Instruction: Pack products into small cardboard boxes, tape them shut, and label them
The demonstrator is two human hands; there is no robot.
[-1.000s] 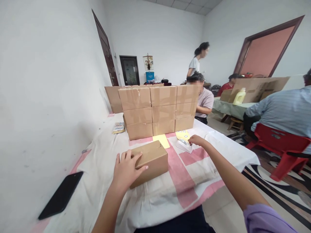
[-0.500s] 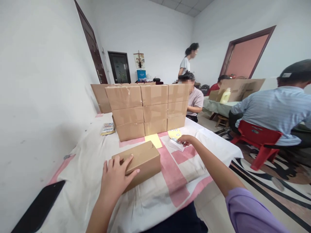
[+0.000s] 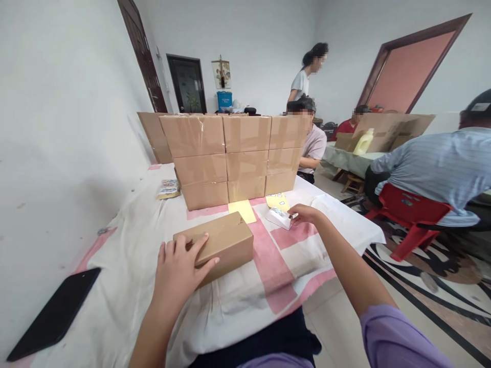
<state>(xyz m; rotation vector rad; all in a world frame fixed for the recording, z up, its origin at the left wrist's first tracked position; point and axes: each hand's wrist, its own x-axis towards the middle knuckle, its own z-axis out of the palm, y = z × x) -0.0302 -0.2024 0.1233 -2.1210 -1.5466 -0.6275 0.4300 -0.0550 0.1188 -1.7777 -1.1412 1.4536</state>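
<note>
My left hand point(image 3: 178, 266) grips the left end of a closed brown cardboard box point(image 3: 224, 250), with the thumb on its near side and the other fingers across the top edge. The box lies flat on the cloth. To its right, my right hand point(image 3: 305, 213) pinches the right end of a small white tape dispenser point(image 3: 279, 219) that has a clear roll on it. The fingertips partly hide that end; I cannot make out whether they also hold a strip of tape. A yellow sheet with printed shapes point(image 3: 276, 202) lies just behind the dispenser.
Stacked taped cartons point(image 3: 245, 163) stand across the back of the table. A yellow paper point(image 3: 242, 210) lies before them, a small printed packet point(image 3: 169, 189) at their left. A black phone point(image 3: 56, 312) rests front left. Several people sit or stand beyond, one on a red chair point(image 3: 414, 204).
My right hand has shifted slightly right, to the dispenser's end, and the dispenser shows more clearly. My left hand stays on the box. The view has tilted down a little.
</note>
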